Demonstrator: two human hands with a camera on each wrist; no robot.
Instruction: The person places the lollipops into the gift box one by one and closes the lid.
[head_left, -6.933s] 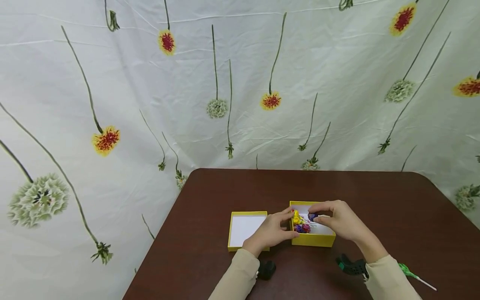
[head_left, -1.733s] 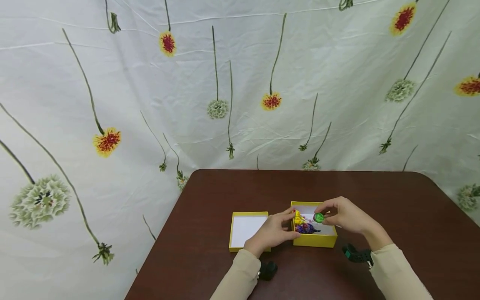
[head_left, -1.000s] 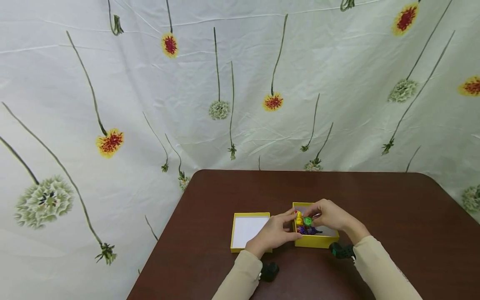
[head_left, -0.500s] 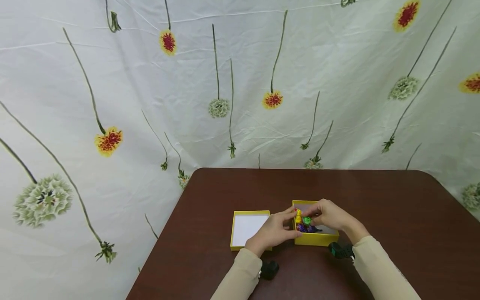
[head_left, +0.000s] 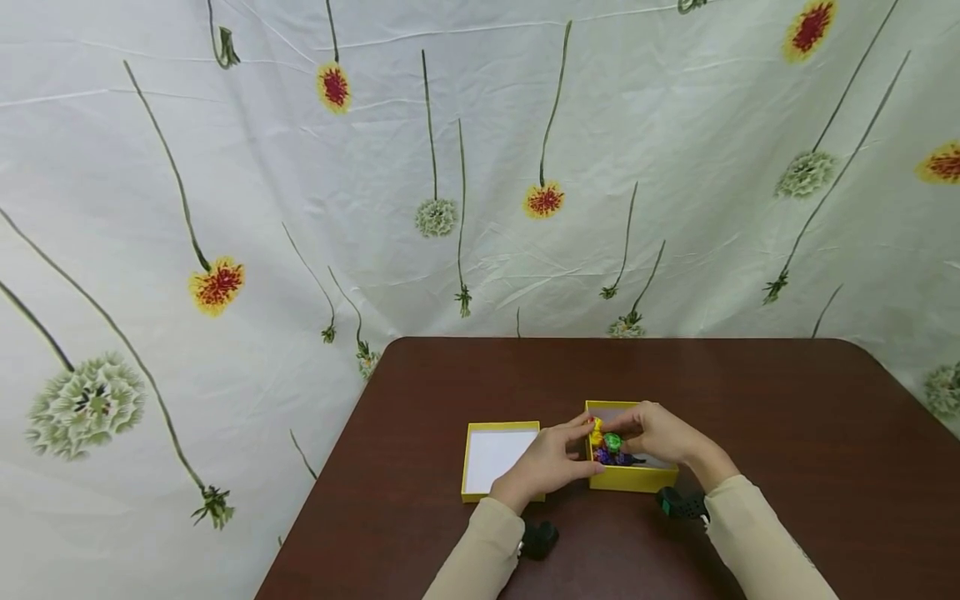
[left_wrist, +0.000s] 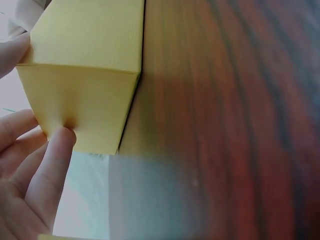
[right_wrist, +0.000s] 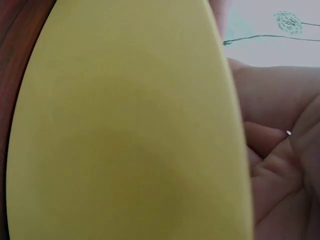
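Note:
A yellow box (head_left: 633,478) with a white inside stands on the brown table, holding several wrapped lollipops: yellow ones (head_left: 596,435) along its left side and purple ones (head_left: 606,457) in the near left corner. My left hand (head_left: 546,468) grips the box's left end, thumb at the near corner and fingers at the rim; the left wrist view shows a fingertip (left_wrist: 62,137) against the end wall. Inside the box, my right hand (head_left: 663,435) pinches a green lollipop (head_left: 612,442) above the purple ones. In the right wrist view the box wall covers that hand's fingertips.
Left of the box lies its yellow-rimmed white lid (head_left: 495,460), inside up, partly behind the left hand. A dark wrist device (head_left: 538,540) hangs under the left wrist, another (head_left: 678,503) under the right. A flower-printed cloth (head_left: 375,167) hangs behind the table (head_left: 772,417).
The green lollipop, earlier on the table at right, came into the box in my right hand and moved left to the other lollipops. A purple one was laid down before. The left hand stayed.

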